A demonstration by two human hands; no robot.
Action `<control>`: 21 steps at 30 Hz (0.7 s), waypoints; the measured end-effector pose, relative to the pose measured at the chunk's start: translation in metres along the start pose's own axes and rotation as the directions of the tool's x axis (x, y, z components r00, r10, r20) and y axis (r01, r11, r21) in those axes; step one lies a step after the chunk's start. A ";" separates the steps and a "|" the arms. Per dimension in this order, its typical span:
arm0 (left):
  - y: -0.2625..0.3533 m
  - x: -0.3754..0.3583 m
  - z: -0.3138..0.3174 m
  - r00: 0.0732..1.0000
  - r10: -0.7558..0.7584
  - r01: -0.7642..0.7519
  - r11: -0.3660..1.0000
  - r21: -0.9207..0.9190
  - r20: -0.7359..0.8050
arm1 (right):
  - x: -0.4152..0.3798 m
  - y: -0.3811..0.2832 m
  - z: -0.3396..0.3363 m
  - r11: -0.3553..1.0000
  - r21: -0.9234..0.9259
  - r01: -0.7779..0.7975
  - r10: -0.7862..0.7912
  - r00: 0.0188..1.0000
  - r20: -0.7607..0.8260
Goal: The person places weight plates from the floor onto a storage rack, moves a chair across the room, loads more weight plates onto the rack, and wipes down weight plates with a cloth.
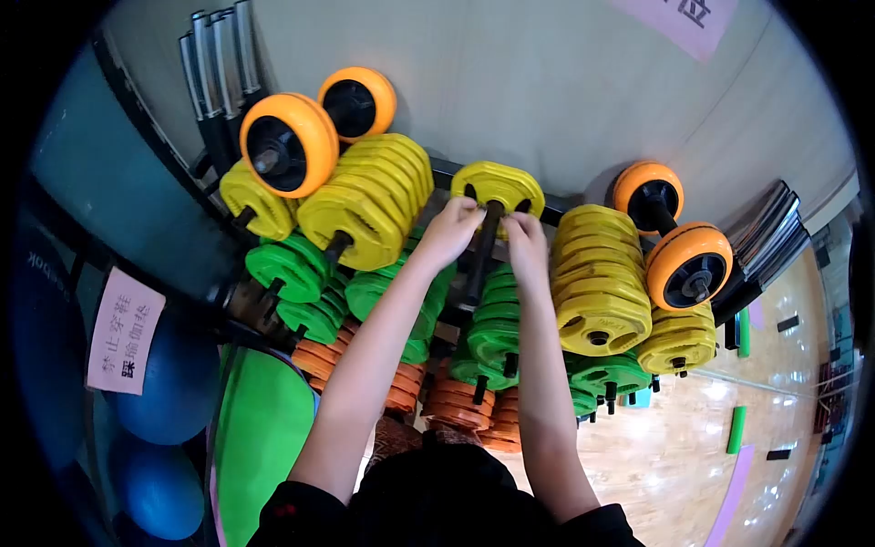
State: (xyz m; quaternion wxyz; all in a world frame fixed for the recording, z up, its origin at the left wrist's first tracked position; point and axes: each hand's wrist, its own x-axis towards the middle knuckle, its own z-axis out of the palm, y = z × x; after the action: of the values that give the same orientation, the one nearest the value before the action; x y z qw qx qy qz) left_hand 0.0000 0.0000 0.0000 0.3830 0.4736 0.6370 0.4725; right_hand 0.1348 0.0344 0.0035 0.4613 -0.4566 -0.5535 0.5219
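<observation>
A single yellow weight plate (pixel 501 175) sits on a long black peg (pixel 483 260) at the top middle of the rack. My left hand (pixel 453 230) grips the plate's lower left edge, with its fingers bent at the grip slot. On the other side of the peg, my right hand (pixel 528 244) closes on the lower right edge. Both arms stretch forward, and some fingertips are hidden behind the plate. A stack of yellow plates (pixel 365 205) hangs left of my hands. Another yellow stack (pixel 597 283) hangs to the right.
Green plates (pixel 392 301) and orange plates (pixel 460 401) fill the lower pegs. Orange ab wheels (pixel 292 146) rest on top at left, with another pair (pixel 690 266) at right. Metal bars (pixel 219 64) stand in the corner. Blue balls (pixel 164 383) are at lower left.
</observation>
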 end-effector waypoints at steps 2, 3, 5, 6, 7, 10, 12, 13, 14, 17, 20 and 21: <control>0.005 -0.033 -0.015 1.000 0.006 -0.008 0.975 -0.223 -0.007 | -0.016 -0.018 -0.012 0.990 0.038 0.138 -0.139 0.990 0.026; 0.016 -0.106 -0.036 0.994 -0.102 0.103 0.888 -0.448 0.028 | -0.078 -0.048 -0.008 0.996 0.071 0.063 -0.067 0.996 0.058; 0.009 -0.154 -0.074 0.996 -0.037 0.089 0.678 -0.730 0.087 | -0.109 -0.080 0.008 0.973 0.227 0.039 -0.074 0.986 0.148; 0.001 -0.176 -0.086 1.000 0.008 0.019 0.596 -0.803 0.029 | -0.122 -0.087 0.019 0.958 0.287 0.028 -0.099 0.967 0.235; -0.004 -0.200 -0.095 0.998 0.035 -0.058 0.504 -0.862 -0.047 | -0.140 -0.096 0.034 0.946 0.323 -0.010 -0.113 0.927 0.359; -0.014 -0.293 -0.111 0.951 -0.080 -0.276 0.221 -0.935 -0.300 | -0.197 -0.099 0.091 0.832 0.387 -0.399 -0.089 0.591 0.802; -0.021 -0.365 -0.109 0.888 0.020 -0.458 0.113 -0.882 -0.459 | -0.247 -0.090 0.124 0.776 0.215 -0.593 -0.059 0.272 0.961; -0.034 -0.398 -0.102 0.840 0.082 -0.542 0.062 -0.838 -0.537 | -0.273 -0.080 0.138 0.762 0.101 -0.640 -0.053 0.094 0.994; -0.047 -0.432 -0.090 0.768 0.110 -0.637 0.031 -0.770 -0.631 | -0.303 -0.066 0.147 0.744 -0.005 -0.668 -0.065 -0.080 0.995; -0.052 -0.544 -0.035 0.542 0.059 -0.841 0.042 -0.540 -0.839 | -0.404 -0.042 0.141 0.681 -0.327 -0.655 -0.049 -0.487 0.872; -0.068 -0.626 0.052 0.245 -0.070 -0.967 0.049 -0.248 -0.967 | -0.501 -0.013 0.106 0.629 -0.619 -0.470 0.113 -0.733 0.671; -0.064 -0.647 0.082 0.160 -0.170 -0.982 0.070 -0.174 -0.972 | -0.528 -0.007 0.089 0.594 -0.699 -0.399 0.183 -0.778 0.600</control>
State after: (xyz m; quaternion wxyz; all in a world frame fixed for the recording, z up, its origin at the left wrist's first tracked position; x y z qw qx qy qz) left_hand 0.2280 -0.6113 -0.0569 -0.0510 0.0372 0.0784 0.9949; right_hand 0.1296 -0.5007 -0.0102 -0.5125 0.0675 -0.3263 0.7914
